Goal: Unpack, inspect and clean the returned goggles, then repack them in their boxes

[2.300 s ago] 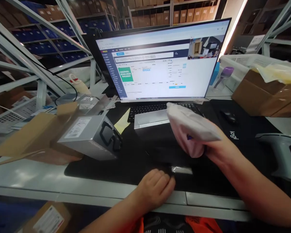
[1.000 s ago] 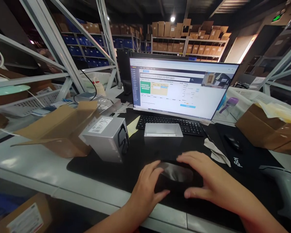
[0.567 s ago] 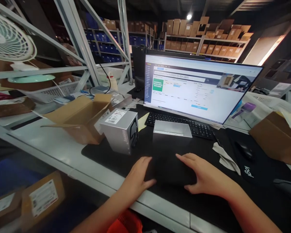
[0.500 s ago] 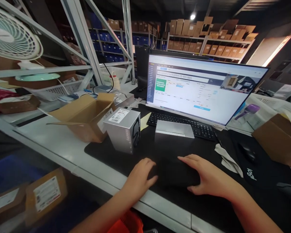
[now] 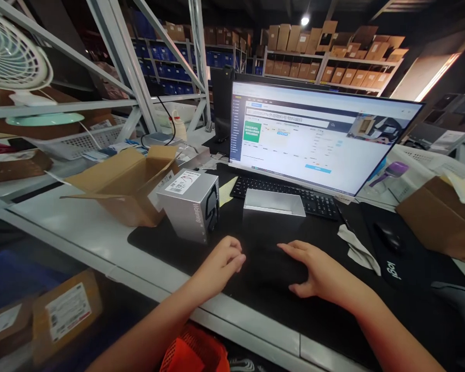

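Note:
My left hand hovers over the black desk mat, its fingers curled in and thumb close against them, with nothing visible in it. Across from it, my right hand is open, thumb and fingers apart, holding nothing I can see. The dark area between the hands shows no object I can make out. Just beyond my left hand stands an upright silver-grey box with a white label on top and a dark printed shape on its side. A flat silver-grey piece lies before the keyboard.
An open cardboard carton sits left of the silver-grey box. Behind the keyboard is a lit monitor. On the right are a crumpled cloth, a mouse and another carton. A metal frame post rises at left.
My left hand has curled its fingers and brought the thumb closer to them. My right hand stays open. The whole view has shifted slightly.

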{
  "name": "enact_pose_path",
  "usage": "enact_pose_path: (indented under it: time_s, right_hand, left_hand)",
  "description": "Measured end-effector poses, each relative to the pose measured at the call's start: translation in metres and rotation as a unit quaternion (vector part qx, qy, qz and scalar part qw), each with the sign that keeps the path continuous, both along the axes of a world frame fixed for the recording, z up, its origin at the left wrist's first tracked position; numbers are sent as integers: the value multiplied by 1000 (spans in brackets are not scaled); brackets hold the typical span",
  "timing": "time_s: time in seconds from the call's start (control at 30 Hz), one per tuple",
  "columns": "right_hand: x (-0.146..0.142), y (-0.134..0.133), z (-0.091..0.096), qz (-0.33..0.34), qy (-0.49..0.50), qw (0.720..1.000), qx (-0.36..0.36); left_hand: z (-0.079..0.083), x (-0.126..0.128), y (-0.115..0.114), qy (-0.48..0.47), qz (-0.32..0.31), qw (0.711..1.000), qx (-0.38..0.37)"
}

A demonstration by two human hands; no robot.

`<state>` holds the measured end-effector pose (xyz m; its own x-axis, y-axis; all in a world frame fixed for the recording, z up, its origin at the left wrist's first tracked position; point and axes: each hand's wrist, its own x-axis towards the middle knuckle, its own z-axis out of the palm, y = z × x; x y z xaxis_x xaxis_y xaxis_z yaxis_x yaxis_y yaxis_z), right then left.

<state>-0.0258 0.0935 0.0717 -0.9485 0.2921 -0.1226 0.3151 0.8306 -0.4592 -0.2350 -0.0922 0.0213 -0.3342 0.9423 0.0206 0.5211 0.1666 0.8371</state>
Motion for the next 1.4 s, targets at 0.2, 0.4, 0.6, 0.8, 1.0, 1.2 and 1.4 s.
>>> enact_pose_path:
  time_s: [0.2, 0.4, 0.6, 0.8, 1.0, 1.2, 1.4]
  right_hand:
    - [7, 9, 5, -37, 4, 999, 0]
    - [15, 31, 3, -34, 14, 999, -24]
    - [0, 7, -4, -30, -57, 996, 60]
    - [-4, -7, -30, 7, 0, 982, 188]
    - [-7, -15, -54, 27, 110, 975, 189]
    - [-9, -27, -53, 14, 255, 958, 126]
    - [-6, -26, -43, -39, 266, 955, 122]
  left_hand:
    - [35, 9, 34, -5, -37, 997, 62]
    - [25, -2, 31, -256, 72, 962, 68]
    - [2, -2, 8, -281, 105, 952, 62]
    - [38, 34, 40, -220, 16, 971, 88]
    - [58, 77, 70, 79, -149, 980, 104]
    - [30, 55, 39, 87, -80, 969, 215]
    - [-1, 30, 35, 14, -135, 975, 175]
